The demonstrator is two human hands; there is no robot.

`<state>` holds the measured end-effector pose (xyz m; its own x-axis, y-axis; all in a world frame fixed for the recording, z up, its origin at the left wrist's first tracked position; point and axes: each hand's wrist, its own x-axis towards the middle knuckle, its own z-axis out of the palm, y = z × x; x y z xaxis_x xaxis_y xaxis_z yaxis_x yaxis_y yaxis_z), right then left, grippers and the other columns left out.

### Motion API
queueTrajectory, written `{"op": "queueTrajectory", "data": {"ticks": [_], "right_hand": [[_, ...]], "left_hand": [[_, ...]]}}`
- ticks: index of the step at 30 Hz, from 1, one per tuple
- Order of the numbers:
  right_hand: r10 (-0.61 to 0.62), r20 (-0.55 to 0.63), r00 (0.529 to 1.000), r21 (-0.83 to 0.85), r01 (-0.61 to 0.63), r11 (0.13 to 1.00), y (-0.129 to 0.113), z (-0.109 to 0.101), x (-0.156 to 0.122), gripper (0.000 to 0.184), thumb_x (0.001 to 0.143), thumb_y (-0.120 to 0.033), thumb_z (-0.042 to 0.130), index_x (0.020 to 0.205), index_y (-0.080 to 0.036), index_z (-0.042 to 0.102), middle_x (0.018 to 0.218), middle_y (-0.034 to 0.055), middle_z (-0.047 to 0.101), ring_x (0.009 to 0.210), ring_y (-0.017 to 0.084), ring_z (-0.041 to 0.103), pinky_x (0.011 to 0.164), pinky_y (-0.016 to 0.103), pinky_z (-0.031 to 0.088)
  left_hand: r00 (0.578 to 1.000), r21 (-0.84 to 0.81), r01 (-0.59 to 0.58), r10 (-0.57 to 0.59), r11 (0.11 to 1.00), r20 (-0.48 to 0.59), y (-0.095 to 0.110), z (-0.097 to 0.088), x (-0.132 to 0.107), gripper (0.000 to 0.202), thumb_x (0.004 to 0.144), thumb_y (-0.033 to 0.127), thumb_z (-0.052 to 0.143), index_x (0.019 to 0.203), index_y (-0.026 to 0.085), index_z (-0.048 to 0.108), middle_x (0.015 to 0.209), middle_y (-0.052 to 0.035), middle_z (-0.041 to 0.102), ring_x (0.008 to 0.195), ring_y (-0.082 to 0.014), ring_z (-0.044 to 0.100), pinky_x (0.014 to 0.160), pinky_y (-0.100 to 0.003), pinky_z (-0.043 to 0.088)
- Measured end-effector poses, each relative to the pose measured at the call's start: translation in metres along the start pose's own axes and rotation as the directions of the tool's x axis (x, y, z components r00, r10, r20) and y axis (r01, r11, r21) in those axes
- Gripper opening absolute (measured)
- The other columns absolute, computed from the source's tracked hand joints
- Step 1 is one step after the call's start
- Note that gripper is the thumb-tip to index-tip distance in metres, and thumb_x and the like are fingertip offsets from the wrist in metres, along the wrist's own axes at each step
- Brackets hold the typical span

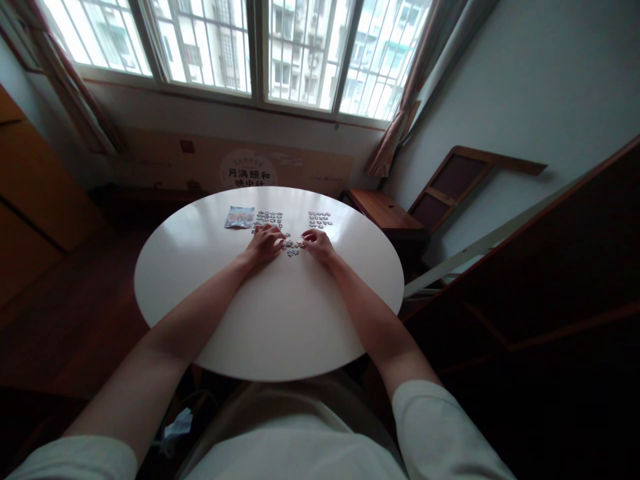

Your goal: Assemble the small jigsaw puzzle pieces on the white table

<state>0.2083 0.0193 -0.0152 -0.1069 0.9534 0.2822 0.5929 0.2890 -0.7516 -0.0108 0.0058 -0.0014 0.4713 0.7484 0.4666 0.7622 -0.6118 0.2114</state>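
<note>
On a white round table (270,320), a small cluster of jigsaw puzzle pieces (293,253) lies between my two hands. My left hand (265,245) is curled at the cluster's left side, its thumb and index finger closed on a piece at the edge. From the other side my right hand (319,244) pinches a small piece at the cluster's right end. Loose pieces in rows (270,217) lie just beyond my left hand, which partly hides them. Another group of pieces in rows (320,219) sits beyond my right hand.
A small colourful picture sheet (239,217) lies left of the pieces. Past the table's right edge are a wooden stool or bench (385,210) and a leaning wooden frame (453,177). Barred windows (255,53) run along the far wall, above a printed panel (300,160).
</note>
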Motion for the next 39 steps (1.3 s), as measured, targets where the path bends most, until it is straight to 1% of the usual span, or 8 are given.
{"op": "queueTrajectory", "data": {"ticks": [6, 9, 14, 21, 25, 31, 35, 39], "right_hand": [[-0.05, 0.025, 0.998, -0.186, 0.053, 0.981, -0.001, -0.003, 0.0, 0.026, 0.068, -0.025, 0.074, 0.093, -0.02, 0.076, 0.09, 0.0054, 0.068, 0.083, 0.019, 0.061, 0.083, 0.033, 0.047], [-0.053, 0.037, 0.998, -0.182, 0.059, 0.982, 0.0, -0.003, 0.0, 0.028, 0.067, -0.024, 0.074, 0.095, -0.022, 0.076, 0.086, 0.0038, 0.069, 0.084, 0.019, 0.06, 0.084, 0.033, 0.047], [-0.041, 0.055, 0.998, -0.09, 0.046, 0.995, 0.004, -0.001, 0.001, 0.031, 0.066, -0.022, 0.075, 0.096, -0.022, 0.074, 0.08, 0.0009, 0.071, 0.082, 0.017, 0.059, 0.082, 0.032, 0.045], [-0.058, 0.07, 0.996, 0.062, 0.053, 0.997, 0.005, -0.003, 0.003, 0.039, 0.06, -0.014, 0.073, 0.098, -0.017, 0.073, 0.079, 0.0015, 0.07, 0.078, 0.016, 0.056, 0.076, 0.028, 0.044], [-0.048, 0.073, 0.996, 0.171, 0.035, 0.985, -0.001, -0.007, -0.001, 0.035, 0.056, -0.011, 0.07, 0.091, -0.016, 0.074, 0.074, 0.0005, 0.068, 0.074, 0.014, 0.057, 0.073, 0.027, 0.044], [-0.036, 0.136, 0.99, 0.396, -0.021, 0.918, -0.012, -0.014, -0.008, 0.02, 0.057, -0.016, 0.072, 0.077, -0.015, 0.071, 0.068, 0.0014, 0.068, 0.065, 0.014, 0.059, 0.067, 0.028, 0.047], [-0.018, 0.068, 0.998, 0.465, -0.015, 0.885, -0.018, -0.016, -0.006, 0.013, 0.059, -0.021, 0.073, 0.07, -0.016, 0.068, 0.07, 0.0024, 0.069, 0.068, 0.015, 0.062, 0.071, 0.03, 0.049], [0.013, -0.012, 1.0, 0.482, -0.005, 0.876, -0.024, -0.012, -0.003, 0.018, 0.065, -0.029, 0.073, 0.077, -0.018, 0.066, 0.073, 0.0014, 0.069, 0.066, 0.013, 0.062, 0.066, 0.028, 0.049]], "left_hand": [[1.0, 0.02, -0.001, 0.001, 1.0, 0.003, -0.001, 0.001, 0.001, 0.023, 0.088, 0.027, 0.052, 0.096, 0.023, 0.073, 0.106, -0.0081, 0.068, 0.108, -0.0275, 0.052, 0.095, -0.046, 0.03], [1.0, 0.008, -0.002, 0.002, 1.0, 0.006, -0.001, 0.001, 0.001, 0.023, 0.088, 0.027, 0.052, 0.095, 0.023, 0.073, 0.106, -0.0087, 0.068, 0.108, -0.0279, 0.052, 0.095, -0.047, 0.031], [1.0, -0.008, 0.005, -0.005, 1.0, 0.01, -0.002, 0.002, 0.001, 0.023, 0.086, 0.025, 0.053, 0.096, 0.025, 0.074, 0.106, -0.0088, 0.068, 0.11, -0.0286, 0.052, 0.096, -0.048, 0.031], [1.0, 0.011, -0.003, 0.003, 1.0, -0.004, -0.001, 0.001, 0.0, 0.022, 0.088, 0.026, 0.053, 0.094, 0.023, 0.073, 0.106, -0.0085, 0.069, 0.108, -0.0277, 0.053, 0.094, -0.046, 0.031], [1.0, 0.007, -0.005, 0.005, 1.0, 0.003, -0.001, 0.0, 0.0, 0.022, 0.088, 0.026, 0.052, 0.094, 0.023, 0.073, 0.105, -0.0082, 0.069, 0.108, -0.0273, 0.053, 0.095, -0.046, 0.031], [1.0, 0.016, -0.008, 0.008, 1.0, 0.01, -0.002, 0.001, 0.0, 0.023, 0.088, 0.027, 0.052, 0.095, 0.024, 0.073, 0.106, -0.0079, 0.068, 0.108, -0.0274, 0.053, 0.094, -0.045, 0.032], [0.999, 0.017, -0.03, 0.03, 0.999, -0.036, -0.003, 0.002, 0.0, 0.025, 0.089, 0.027, 0.052, 0.103, 0.022, 0.071, 0.106, -0.0083, 0.068, 0.106, -0.0264, 0.054, 0.095, -0.043, 0.033], [0.984, 0.032, -0.111, 0.114, 0.993, -0.139, -0.001, 0.002, 0.002, 0.03, 0.091, 0.032, 0.051, 0.117, 0.022, 0.064, 0.111, -0.0082, 0.066, 0.105, -0.0242, 0.057, 0.095, -0.041, 0.035]]}}
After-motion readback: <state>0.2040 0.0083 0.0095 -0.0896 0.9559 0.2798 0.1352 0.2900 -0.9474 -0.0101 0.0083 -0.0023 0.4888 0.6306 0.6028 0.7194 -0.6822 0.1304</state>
